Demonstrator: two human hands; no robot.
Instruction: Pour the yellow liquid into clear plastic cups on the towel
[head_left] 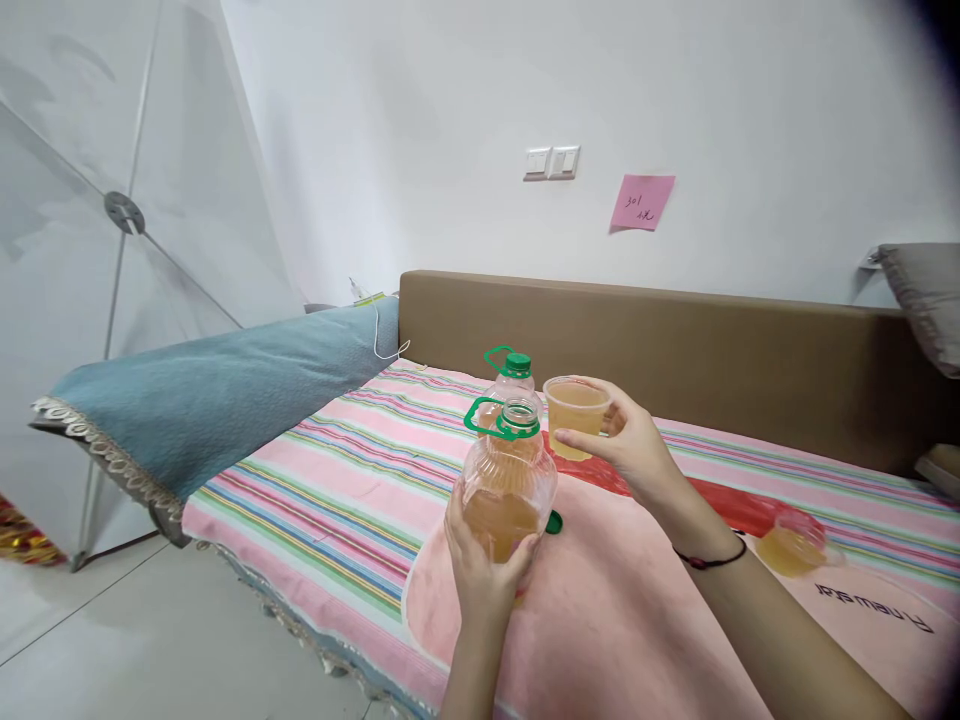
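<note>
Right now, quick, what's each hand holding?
Left hand: closed around the uncapped bottle.
Right hand: holding the filled clear cup.

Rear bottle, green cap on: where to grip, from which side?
Likely the green loop handle at the neck of the rear bottle, coming from above and the left: the loop juts leftward, while the open bottle blocks the front and the held cup crowds the right.

Bright, diffuse light fills the white wall (375, 150); soft shadows darken the pink mat (600, 600). Black blur covers the upper-right corner; outer areas look stretched.
</note>
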